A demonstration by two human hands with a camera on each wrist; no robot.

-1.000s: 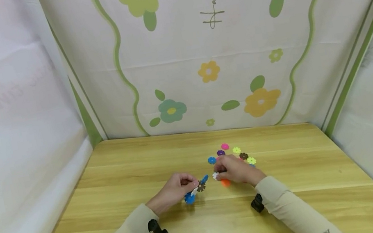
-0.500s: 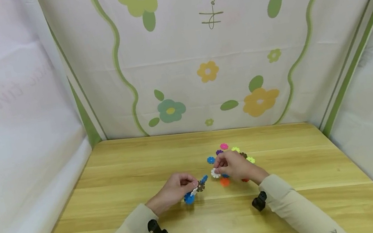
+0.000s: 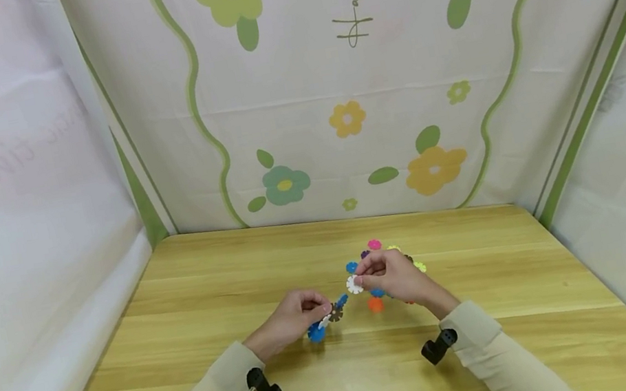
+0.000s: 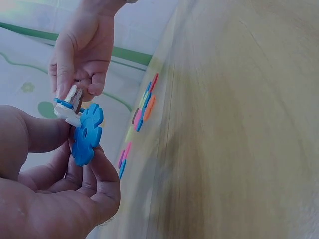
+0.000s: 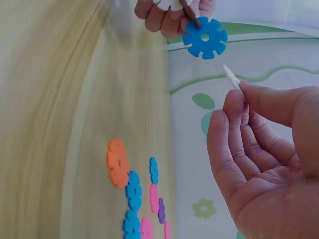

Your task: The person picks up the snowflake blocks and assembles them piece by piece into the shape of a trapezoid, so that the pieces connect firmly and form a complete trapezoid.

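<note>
My left hand [image 3: 292, 319] pinches a small chain of interlocking snowflake discs just above the table. In that chain are a blue disc [image 3: 316, 333], a white one [image 3: 325, 321], a brown one [image 3: 336, 311] and, at the right end, another blue disc [image 5: 205, 38]. Between thumb and fingertips my right hand [image 3: 396, 276] pinches a single white snowflake disc [image 3: 354, 284], seen edge-on in the right wrist view. A short gap separates this white disc from the chain's blue end.
Loose discs lie on the wooden table [image 3: 226, 274] around and under my right hand: an orange disc [image 3: 376, 304], a pink disc [image 3: 375, 244], a blue disc [image 3: 352, 266] and several more, partly hidden. A printed cloth [image 3: 269, 91] hangs behind the table.
The right hand has lifted the white disc off the pile and moved it slightly up and left, turning its face toward the head camera. The left hand stays almost still with the chain.
</note>
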